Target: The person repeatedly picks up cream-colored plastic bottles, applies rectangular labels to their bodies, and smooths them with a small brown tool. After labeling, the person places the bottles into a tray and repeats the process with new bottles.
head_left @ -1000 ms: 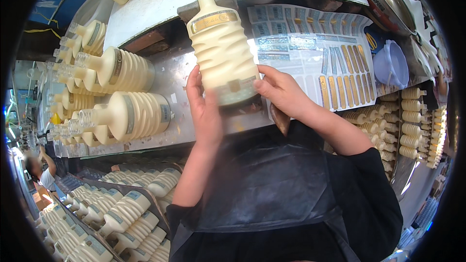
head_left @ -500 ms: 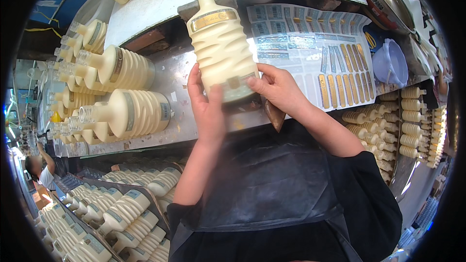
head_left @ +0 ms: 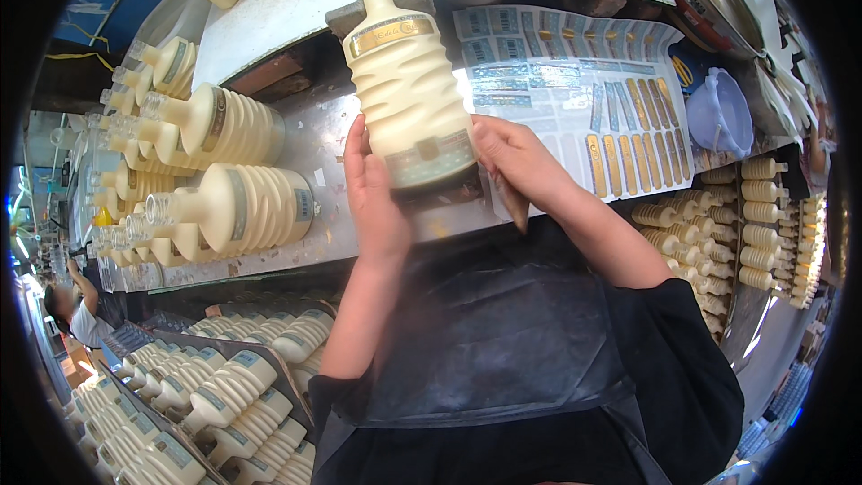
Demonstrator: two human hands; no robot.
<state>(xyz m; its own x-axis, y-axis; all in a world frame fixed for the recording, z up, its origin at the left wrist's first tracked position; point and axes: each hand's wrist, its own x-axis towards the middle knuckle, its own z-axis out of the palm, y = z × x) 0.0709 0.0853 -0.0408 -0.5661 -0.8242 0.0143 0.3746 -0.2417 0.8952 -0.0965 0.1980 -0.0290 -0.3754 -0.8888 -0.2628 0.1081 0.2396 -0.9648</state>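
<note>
A cream bottle (head_left: 409,99) with a rippled body and a clear neck lies on its back, neck away from me, its shoulder against a dark block (head_left: 341,20). It has a gold strip on its shoulder and a pale grey-green label (head_left: 422,164) with a small gold square near its base. My left hand (head_left: 375,198) grips the lower left side, fingers along the edge. On the lower right side, my right hand (head_left: 512,154) has its thumb against the label's end. Beneath that hand, a brown pointed flat piece (head_left: 514,204) sticks out, its hold partly hidden.
Several cream bottles (head_left: 256,216) lie on the bench at left. Sheets of gold and blue labels (head_left: 628,139) cover its right part, near a lilac bucket (head_left: 721,117). More bottles fill racks below left (head_left: 224,391) and at right (head_left: 687,233). Another person (head_left: 85,314) is far left.
My left thumb has slid off the label's front toward the bottle's left edge. My right thumb has drawn back to the label's right end. The brown piece has turned slightly with the hand.
</note>
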